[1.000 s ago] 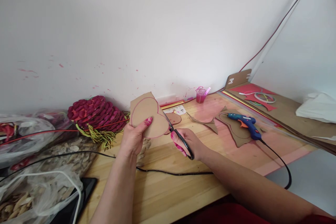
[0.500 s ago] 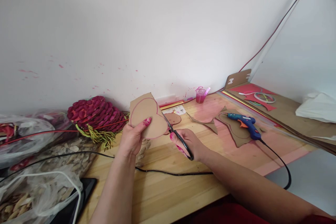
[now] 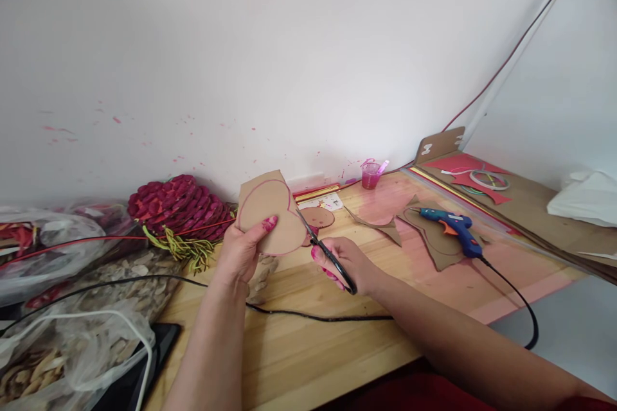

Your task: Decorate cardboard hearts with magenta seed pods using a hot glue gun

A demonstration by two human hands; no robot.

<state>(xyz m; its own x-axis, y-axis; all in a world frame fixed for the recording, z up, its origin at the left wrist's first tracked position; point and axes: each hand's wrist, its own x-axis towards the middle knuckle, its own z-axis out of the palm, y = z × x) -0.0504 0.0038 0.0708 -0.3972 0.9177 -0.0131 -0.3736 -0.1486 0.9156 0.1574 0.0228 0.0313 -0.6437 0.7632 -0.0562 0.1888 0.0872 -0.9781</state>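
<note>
My left hand (image 3: 243,252) holds up a brown cardboard piece (image 3: 270,210) with a heart outlined in pink, thumb pressed on its lower face. My right hand (image 3: 348,261) grips black-handled scissors (image 3: 326,249), fingers through the loops. The blades reach up to the right edge of the cardboard heart, along the drawn line. Both hands hover above a wooden table (image 3: 337,334).
A blue hot glue gun (image 3: 456,229) lies on cardboard scraps (image 3: 436,241) at right, its black cord trailing off the edge. A pink cup (image 3: 370,174) stands by the wall. A red woven heart (image 3: 178,205), plastic bags (image 3: 72,334) and a black cable (image 3: 313,316) lie left and front.
The scissor blades have crept slightly further up the heart's right edge. The view shifted a little; hands and cardboard stay almost in place.
</note>
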